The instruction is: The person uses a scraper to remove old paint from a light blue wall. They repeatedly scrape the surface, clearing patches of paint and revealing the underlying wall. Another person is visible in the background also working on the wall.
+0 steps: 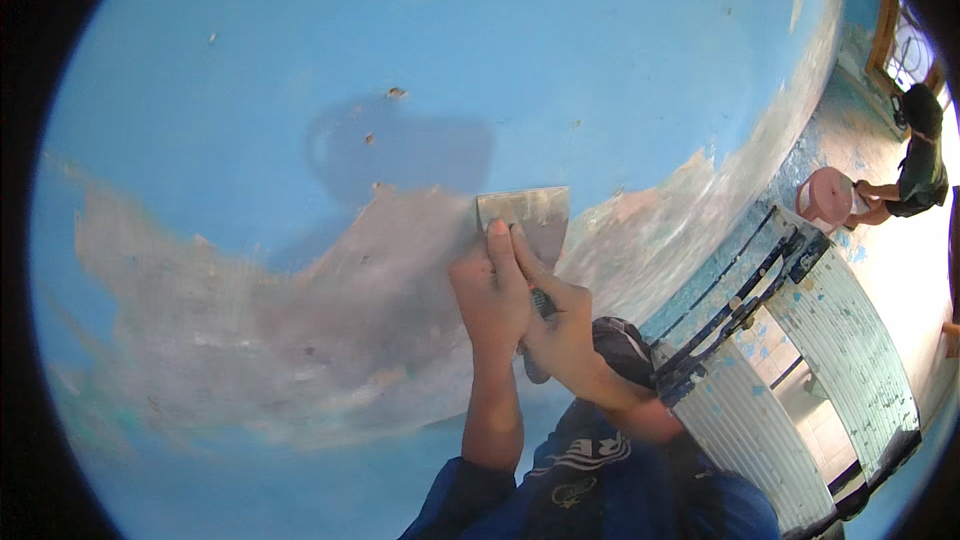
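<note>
Together, left hand [490,285] and right hand [562,328] clasp a scraper [545,221] (pink bucket [828,197]: contents unclear).

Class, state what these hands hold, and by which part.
A scraper: the right hand around its handle, the left hand closed at the base of its blade.

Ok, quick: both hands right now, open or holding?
Left hand: closed on the putty knife, thumb against its blade.
Right hand: closed around the putty knife's handle.
</note>
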